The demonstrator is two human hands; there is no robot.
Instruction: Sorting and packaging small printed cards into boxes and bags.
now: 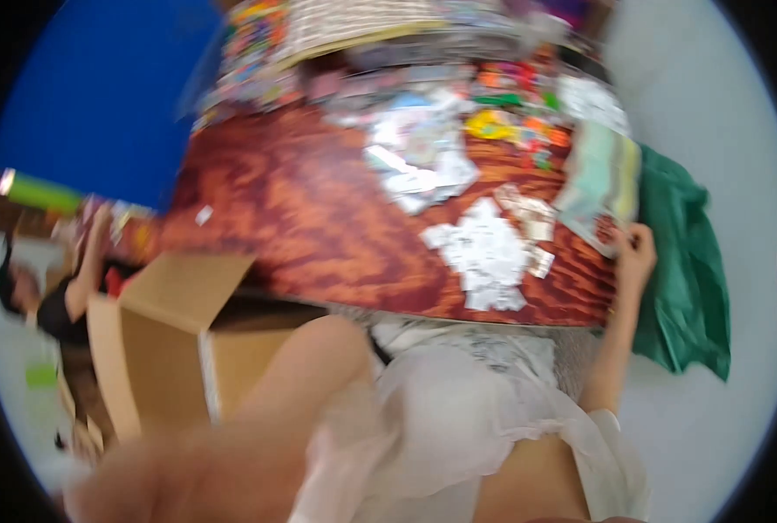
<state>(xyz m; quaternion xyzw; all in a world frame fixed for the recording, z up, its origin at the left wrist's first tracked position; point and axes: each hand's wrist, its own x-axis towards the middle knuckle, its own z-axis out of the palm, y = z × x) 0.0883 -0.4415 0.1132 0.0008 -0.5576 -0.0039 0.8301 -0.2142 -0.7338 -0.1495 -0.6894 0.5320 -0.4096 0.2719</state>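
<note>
At the table's right edge, my right hand is closed, its fingers pinched on the lower end of a clear plastic bag with pale green and yellow parts. Right beside it a dark green plastic bag hangs down past the edge. A blurred pale shape low in the middle seems to be my left hand; its fingers are smeared, and whatever it touches cannot be made out. Thin whitish material lies over my lap around it. White paper pieces are heaped on the table, with small brownish packets alongside.
An open cardboard box stands at the left by the reddish wood-grain table. Shiny plastic packets, colourful small items and a woven basket crowd the far side. Beyond a blue panel, another person works.
</note>
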